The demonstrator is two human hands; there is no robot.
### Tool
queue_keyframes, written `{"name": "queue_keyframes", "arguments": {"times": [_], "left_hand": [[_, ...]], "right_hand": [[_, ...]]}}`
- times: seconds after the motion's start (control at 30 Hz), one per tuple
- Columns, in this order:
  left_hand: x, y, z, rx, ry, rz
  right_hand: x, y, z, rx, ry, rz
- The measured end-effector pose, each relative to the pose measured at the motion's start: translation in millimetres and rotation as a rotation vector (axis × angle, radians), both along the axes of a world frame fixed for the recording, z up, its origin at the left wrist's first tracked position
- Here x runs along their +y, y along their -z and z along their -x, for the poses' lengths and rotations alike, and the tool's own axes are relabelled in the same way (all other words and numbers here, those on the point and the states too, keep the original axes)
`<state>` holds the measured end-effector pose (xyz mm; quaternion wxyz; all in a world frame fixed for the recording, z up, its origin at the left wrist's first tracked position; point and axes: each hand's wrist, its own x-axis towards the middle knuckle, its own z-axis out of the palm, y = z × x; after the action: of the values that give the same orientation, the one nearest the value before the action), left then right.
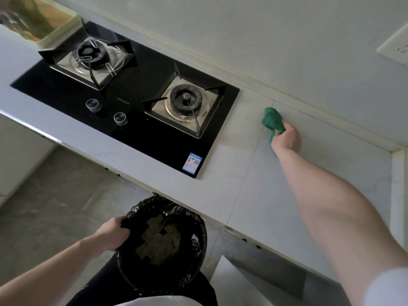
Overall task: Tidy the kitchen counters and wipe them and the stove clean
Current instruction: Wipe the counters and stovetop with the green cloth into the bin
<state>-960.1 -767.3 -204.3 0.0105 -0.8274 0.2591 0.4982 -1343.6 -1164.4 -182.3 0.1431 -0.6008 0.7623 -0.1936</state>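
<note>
Gripping a green cloth (pixel 272 120) on the counter (pixel 254 184) beside crumbs (pixel 257 123), the right hand (pixel 287 139) risked sweeping them floorward, since the bin (pixel 163 244) clutched by the left hand (pixel 113 234) sat well short.

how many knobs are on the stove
2: both on the stove's front strip between the burners, the left knob farther from the camera and the right knob nearer it. None look hidden.

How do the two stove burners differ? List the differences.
The left burner has thin wire clips over it and something pale behind it; the right burner is bare. The left burner sits near a cream tray; the right burner is nearer the green cloth. Both have black caps and steel pans.
</note>
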Motion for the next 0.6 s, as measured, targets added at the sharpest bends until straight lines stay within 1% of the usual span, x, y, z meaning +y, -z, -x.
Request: {"name": "queue_keyframes", "arguments": {"times": [0.2, 0.3, 0.37, 0.6], "left_hand": [[-2, 3, -4, -0.017, 0.018, 0.000], [-2, 2, -7, -0.042, 0.057, 0.002], [-3, 1, -9, -0.046, 0.052, -0.001], [1, -5, -1, -0.011, 0.002, 0.005]], "right_hand": [[-18, 28, -13, 0.054, -0.073, -0.206], [-16, 35, -22, 0.072, -0.110, -0.207], [-7, 36, -27, 0.100, -0.175, -0.187], [55, 30, -43, 0.103, -0.364, -0.248]]}}
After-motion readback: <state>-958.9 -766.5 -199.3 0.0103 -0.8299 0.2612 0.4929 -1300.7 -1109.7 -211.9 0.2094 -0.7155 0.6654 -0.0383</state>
